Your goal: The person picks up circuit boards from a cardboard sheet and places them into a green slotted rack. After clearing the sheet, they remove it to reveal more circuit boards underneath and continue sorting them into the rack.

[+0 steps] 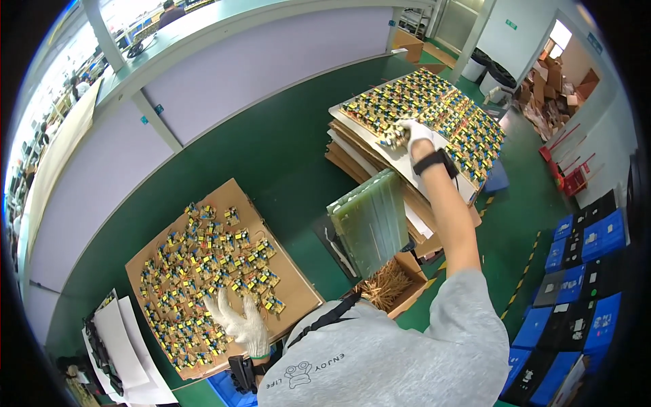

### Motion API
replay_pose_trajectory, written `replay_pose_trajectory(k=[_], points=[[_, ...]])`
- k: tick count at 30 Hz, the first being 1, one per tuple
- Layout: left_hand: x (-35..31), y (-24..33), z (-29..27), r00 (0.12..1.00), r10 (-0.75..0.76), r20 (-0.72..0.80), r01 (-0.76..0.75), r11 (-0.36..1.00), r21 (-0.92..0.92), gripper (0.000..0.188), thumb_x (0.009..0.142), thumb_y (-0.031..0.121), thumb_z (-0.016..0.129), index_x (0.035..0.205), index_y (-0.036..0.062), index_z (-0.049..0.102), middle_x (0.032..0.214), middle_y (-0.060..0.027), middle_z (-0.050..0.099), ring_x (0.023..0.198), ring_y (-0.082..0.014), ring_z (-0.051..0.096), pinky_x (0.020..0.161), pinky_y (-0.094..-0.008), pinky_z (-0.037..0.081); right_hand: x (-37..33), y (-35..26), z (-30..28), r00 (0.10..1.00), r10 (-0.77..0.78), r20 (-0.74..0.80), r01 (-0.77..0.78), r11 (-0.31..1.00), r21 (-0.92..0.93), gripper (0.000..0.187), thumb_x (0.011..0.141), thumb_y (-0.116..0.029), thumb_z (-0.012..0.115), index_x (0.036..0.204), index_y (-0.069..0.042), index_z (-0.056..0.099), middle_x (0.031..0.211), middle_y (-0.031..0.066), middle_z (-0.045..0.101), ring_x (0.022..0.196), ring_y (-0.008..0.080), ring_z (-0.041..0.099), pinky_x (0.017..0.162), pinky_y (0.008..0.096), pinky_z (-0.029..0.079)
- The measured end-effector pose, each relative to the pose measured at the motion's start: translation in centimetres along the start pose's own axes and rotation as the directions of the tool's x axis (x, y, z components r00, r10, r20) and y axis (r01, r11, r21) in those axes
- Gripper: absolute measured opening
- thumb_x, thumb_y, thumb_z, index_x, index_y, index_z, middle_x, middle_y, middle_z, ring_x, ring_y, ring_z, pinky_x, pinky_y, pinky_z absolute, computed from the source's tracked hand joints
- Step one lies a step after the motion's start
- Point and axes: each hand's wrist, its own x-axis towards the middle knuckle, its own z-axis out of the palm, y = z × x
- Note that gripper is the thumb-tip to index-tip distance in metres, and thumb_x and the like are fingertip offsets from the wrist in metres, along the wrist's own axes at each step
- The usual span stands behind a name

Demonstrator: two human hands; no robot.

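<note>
Head view shows your right hand [418, 133] grasping boards [392, 139] at the stack [350, 150], your left hand [237, 325] spread, fingers loose, over more boards [222, 273] on cardboard [298, 298]. Probably you are transferring; next calls for gentle placing.

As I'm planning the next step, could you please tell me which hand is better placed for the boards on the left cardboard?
Probably the left hand: it is at the circuit boards on that cardboard, while the right hand is away at the board-covered stack.
</note>
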Motion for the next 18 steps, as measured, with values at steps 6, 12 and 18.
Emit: replay_pose_trajectory(k=[6,12,18], points=[[-0.8,-0.2,-0.3,0.998,-0.053,-0.040,0.053,0.999,0.007,0.048,0.080,0.009,0.068,0.126,0.0079,0.054,0.146,-0.0222,0.029,0.134,-0.0380,0.031,0.108,-0.0430,0.031,-20.1,-3.9,4.2,0.996,0.017,0.089,-0.008,0.995,-0.104,0.036,0.081,-0.010,0.067,0.115,-0.006,0.055,0.100,0.0085,0.063,0.084,0.0153,0.062,0.060,0.0319,0.054],[-0.7,0.2,0.6,0.996,-0.031,0.086,0.034,0.999,-0.034,0.051,0.083,0.012,0.067,0.130,0.0038,0.048,0.149,-0.0229,0.025,0.137,-0.0370,0.025,0.110,-0.0435,0.027,-29.3,3.8,-0.7,0.935,-0.320,0.152,0.344,0.722,-0.601,0.049,0.082,0.001,0.063,0.127,0.005,0.046,0.115,0.0124,0.059,0.100,0.0188,0.058,0.090,0.0315,0.045],[-0.3,2.1,1.1,0.994,0.012,0.105,0.004,0.989,-0.147,0.049,0.079,0.010,0.069,0.124,0.0029,0.054,0.145,-0.0246,0.031,0.130,-0.0398,0.037,0.102,-0.0431,0.039,-30.2,10.5,-3.1,0.882,-0.415,0.222,0.455,0.632,-0.627,0.046,0.086,0.004,0.056,0.130,0.002,0.043,0.116,0.0086,0.057,0.097,0.0187,0.058,0.090,0.0305,0.045]])
